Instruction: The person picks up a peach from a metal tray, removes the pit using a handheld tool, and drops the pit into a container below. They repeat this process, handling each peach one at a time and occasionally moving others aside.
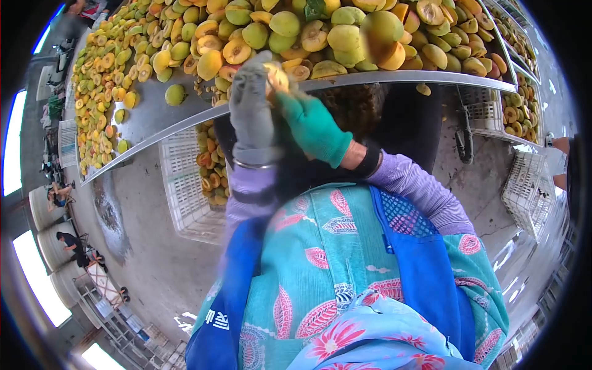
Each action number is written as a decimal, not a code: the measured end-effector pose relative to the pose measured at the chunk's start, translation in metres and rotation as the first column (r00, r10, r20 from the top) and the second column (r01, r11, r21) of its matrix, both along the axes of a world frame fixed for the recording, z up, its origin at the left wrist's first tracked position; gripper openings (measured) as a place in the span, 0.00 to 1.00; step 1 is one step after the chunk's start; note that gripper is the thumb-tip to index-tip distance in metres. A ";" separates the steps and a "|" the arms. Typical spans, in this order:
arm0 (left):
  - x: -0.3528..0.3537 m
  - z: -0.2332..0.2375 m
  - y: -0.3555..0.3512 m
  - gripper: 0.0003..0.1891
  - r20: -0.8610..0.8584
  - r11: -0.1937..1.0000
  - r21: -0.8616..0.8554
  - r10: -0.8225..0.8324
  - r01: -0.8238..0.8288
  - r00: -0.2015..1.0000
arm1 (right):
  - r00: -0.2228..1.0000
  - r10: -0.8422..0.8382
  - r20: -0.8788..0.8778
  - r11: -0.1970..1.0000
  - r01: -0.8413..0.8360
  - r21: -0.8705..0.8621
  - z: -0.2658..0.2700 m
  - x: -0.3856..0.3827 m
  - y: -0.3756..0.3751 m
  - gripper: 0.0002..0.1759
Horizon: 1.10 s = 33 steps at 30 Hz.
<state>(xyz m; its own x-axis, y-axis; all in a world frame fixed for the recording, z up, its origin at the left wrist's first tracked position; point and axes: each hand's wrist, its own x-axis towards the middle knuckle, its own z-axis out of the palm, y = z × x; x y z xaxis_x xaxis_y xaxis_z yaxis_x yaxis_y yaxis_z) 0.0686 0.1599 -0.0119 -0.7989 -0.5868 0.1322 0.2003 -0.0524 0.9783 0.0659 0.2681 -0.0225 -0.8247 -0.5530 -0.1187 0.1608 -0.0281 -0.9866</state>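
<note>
My left hand (251, 108), in a grey glove, is closed around a yellow peach (277, 76) just over the table's near edge. My right hand (316, 126), in a green glove, is closed right against that peach, with its thumb and fingers bunched together. Any small tool inside the right fist is hidden, and motion blurs the fingertips. Beyond both hands lies a heap of green-yellow peaches (285, 23), many cut in half with the pit or hollow showing.
A metal table (151, 102) with a raised rim carries the fruit. Below it stand a white crate (182, 185) beside more peaches, and another crate (529, 191) at right. Far left, a seated person (73, 246) is near big pale tanks (50, 213). Another person's arm shows at the right edge.
</note>
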 end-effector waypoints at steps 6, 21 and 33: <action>-0.009 0.004 -0.020 0.18 0.202 0.987 0.097 -0.148 0.131 0.968 | 0.852 0.190 0.488 0.982 -0.169 -0.088 0.032 -0.008 0.010 0.23; -0.037 0.007 -0.028 0.19 0.347 0.893 -0.287 -0.241 0.347 0.907 | 0.819 0.238 0.522 0.971 -0.205 -0.120 0.028 -0.034 0.016 0.22; -0.042 0.019 -0.015 0.13 0.088 0.853 -0.484 -0.175 0.196 0.981 | 0.923 0.016 -0.385 1.000 -0.018 -0.002 -0.005 -0.063 0.006 0.28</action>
